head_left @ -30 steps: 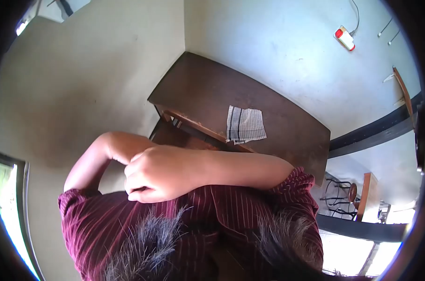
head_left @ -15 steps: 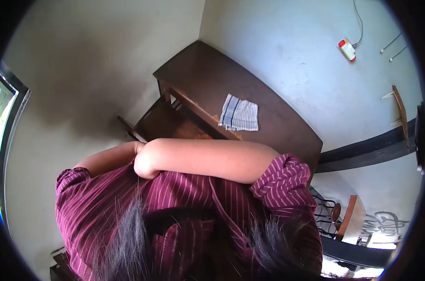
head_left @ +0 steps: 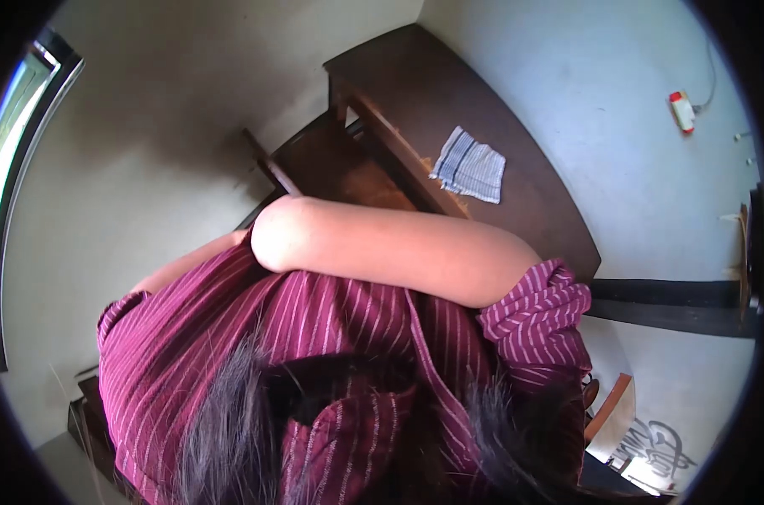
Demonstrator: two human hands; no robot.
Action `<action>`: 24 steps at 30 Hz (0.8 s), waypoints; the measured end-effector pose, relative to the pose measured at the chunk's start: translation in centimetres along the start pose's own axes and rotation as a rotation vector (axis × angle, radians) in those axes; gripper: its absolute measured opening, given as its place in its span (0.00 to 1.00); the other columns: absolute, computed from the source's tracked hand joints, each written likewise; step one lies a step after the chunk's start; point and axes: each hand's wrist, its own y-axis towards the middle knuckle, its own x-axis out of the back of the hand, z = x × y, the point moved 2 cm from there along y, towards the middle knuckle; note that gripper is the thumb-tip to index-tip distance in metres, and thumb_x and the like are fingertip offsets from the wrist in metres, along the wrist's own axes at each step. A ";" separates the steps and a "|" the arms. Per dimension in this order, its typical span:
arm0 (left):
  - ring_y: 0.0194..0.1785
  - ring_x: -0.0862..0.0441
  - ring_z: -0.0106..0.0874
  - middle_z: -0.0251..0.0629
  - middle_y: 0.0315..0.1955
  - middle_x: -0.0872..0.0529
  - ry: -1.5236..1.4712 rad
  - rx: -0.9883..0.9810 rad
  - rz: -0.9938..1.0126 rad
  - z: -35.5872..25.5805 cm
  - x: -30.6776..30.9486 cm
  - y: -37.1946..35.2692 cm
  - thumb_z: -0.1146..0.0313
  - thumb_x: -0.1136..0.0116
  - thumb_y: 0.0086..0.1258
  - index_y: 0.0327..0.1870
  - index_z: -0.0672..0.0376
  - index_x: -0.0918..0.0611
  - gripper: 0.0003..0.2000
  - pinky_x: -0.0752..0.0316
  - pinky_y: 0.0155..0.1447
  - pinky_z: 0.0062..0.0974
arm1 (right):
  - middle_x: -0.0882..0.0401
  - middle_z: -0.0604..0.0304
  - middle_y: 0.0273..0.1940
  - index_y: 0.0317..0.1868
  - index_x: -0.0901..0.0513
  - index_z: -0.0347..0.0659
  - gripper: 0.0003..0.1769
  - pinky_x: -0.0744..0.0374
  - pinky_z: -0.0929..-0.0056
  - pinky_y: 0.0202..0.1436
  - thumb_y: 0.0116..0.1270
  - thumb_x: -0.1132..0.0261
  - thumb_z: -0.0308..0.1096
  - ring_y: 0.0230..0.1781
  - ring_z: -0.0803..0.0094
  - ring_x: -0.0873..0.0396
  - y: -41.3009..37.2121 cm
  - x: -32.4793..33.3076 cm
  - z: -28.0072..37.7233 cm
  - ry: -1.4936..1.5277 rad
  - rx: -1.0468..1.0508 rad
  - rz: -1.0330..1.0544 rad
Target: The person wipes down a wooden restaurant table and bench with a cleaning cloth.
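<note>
Across my chest lies my right forearm (head_left: 399, 240), running from the rolled sleeve (head_left: 537, 307) toward the left. At its far end is a rounded bend where my right hand (head_left: 276, 234) turns down against the striped maroon shirt (head_left: 340, 316); its fingers are hidden. My left forearm (head_left: 192, 257) shows only as a narrow strip at the shirt's left edge, and the left hand is out of sight behind cloth and arm. Beyond the right forearm, a checked white and blue cloth (head_left: 473, 166) lies on the dark wooden table (head_left: 407, 71), apart from both arms.
A wooden chair (head_left: 268, 160) stands at the table's near side. Pale walls (head_left: 163, 93) meet behind the table. A red and white power socket (head_left: 681, 113) with a cord is on the right wall. A window (head_left: 28, 194) is at the far left.
The view has shifted, so table, cloth and socket appear farther up and right. My right forearm still lies across my chest, and less of my left forearm shows.
</note>
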 end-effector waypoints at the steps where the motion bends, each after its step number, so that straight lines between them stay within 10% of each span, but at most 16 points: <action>1: 0.51 0.28 0.27 0.39 0.48 0.21 -0.031 0.007 -0.016 0.9 -0.9 -0.8 0.68 0.35 0.57 0.53 0.64 0.25 0.23 0.32 0.56 0.27 | 0.18 0.58 0.41 0.40 0.16 0.46 0.13 0.22 0.66 0.44 0.59 0.45 0.35 0.41 0.64 0.20 0.2 0.7 0.3 0.011 0.013 0.047; 15: 0.50 0.27 0.27 0.38 0.47 0.20 -0.209 0.032 -0.134 2.2 -0.5 -6.1 0.69 0.35 0.56 0.52 0.64 0.24 0.22 0.32 0.55 0.27 | 0.17 0.55 0.34 0.32 0.15 0.41 0.09 0.21 0.67 0.40 0.53 0.43 0.28 0.37 0.63 0.19 1.3 4.2 0.0 -0.042 0.004 0.103; 21: 0.50 0.27 0.26 0.38 0.46 0.20 -0.194 0.020 -0.156 -22.6 -6.1 -3.5 0.69 0.35 0.56 0.51 0.64 0.24 0.21 0.31 0.55 0.27 | 0.19 0.50 0.31 0.28 0.17 0.36 0.07 0.21 0.64 0.38 0.51 0.42 0.26 0.33 0.59 0.20 2.2 5.0 -0.6 0.052 -0.008 0.087; 24: 0.50 0.27 0.26 0.38 0.46 0.20 -0.189 0.016 -0.169 -5.1 2.0 -5.8 0.69 0.34 0.55 0.51 0.64 0.24 0.21 0.31 0.55 0.27 | 0.20 0.47 0.29 0.26 0.18 0.34 0.06 0.22 0.63 0.36 0.49 0.42 0.24 0.30 0.56 0.20 1.4 6.2 -0.3 0.117 0.013 -0.005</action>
